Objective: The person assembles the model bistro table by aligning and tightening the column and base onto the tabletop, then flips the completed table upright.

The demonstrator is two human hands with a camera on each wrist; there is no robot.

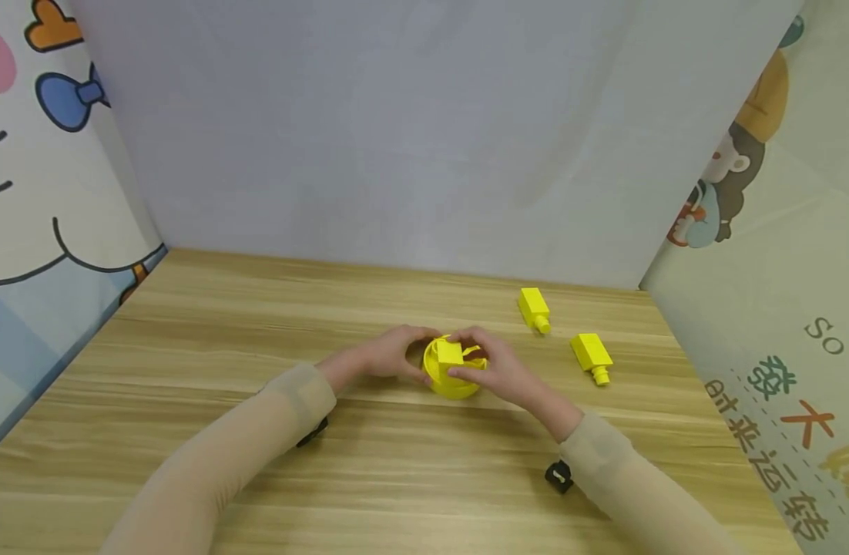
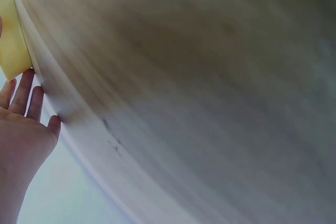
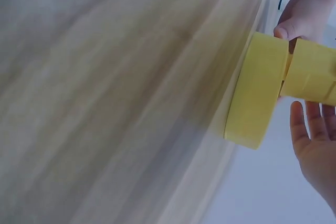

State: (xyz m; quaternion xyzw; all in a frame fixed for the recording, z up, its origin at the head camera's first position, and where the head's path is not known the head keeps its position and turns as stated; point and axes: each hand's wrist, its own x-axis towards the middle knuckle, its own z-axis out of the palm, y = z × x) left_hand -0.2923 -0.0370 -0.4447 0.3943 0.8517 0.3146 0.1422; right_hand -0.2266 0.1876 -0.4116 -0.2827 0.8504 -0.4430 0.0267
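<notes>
A round yellow dish-like base [image 1: 454, 391] sits on the table in front of me. My left hand [image 1: 393, 353] curves thumb and fingers round its left side; the left wrist view shows that hand [image 2: 23, 135] beside the base's yellow wall [image 2: 13, 40]. With my right hand [image 1: 501, 370] I pinch a yellow block [image 1: 449, 352] at the top of the base. Seen from the right wrist, the block [image 3: 312, 72] stands out above the base [image 3: 255, 90]. A thin yellow strip shows near the right fingers. The block's lower end is hidden in the head view.
Two yellow bottle-shaped pieces, one farther back [image 1: 534, 308] and one nearer [image 1: 592, 354], lie to the right, necks toward me. The wooden table [image 1: 397, 478] meets a pale cloth backdrop [image 1: 397, 154] behind. Printed cloths hang at both sides.
</notes>
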